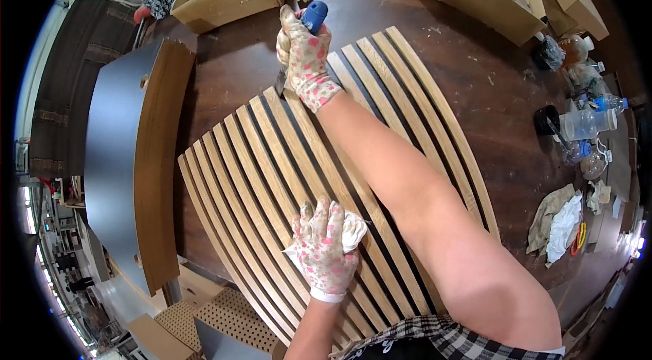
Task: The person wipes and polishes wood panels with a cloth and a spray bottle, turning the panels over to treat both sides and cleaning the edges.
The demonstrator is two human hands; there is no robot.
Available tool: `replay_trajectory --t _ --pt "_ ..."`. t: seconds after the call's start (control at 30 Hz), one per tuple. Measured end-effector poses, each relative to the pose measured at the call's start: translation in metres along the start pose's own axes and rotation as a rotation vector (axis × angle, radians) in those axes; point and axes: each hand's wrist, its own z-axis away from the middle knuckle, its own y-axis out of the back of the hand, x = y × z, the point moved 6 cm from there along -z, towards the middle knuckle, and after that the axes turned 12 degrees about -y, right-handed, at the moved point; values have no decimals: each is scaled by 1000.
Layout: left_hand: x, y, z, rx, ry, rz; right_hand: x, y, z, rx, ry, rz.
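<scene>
hands [324,251] (two), one blue-handled tool [315,17]

Cloth [354,231] partly hidden by left hand [326,248], slats [292,146] by right forearm [401,163]; carton [234,5] cropped

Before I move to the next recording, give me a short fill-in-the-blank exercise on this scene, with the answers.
1. The right hand grips a hand tool with a ____ handle.
2. The left hand rests on a crumpled ____ cloth over the slatted wooden panel.
3. The plastic bottles lie to the ____ of the panel.
4. The open boxes beyond the panel are made of ____.

Missing words: blue; white; right; cardboard.
</scene>
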Motion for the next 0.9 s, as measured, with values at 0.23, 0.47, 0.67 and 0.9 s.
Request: replay_trajectory --t 0.23,0.47,0.67,0.9 --pt "-6 1 3 -42 17 27 5 8 28 -34 -15 29" --pt "-6 8 1 97 29 23 7 0 29 -51 26 79" --pt "-6 10 -1 25 49 59 12 2 17 -134 29 62" --pt "0 7 -3 81 -3 71 2 -5 7 -83 59 114"
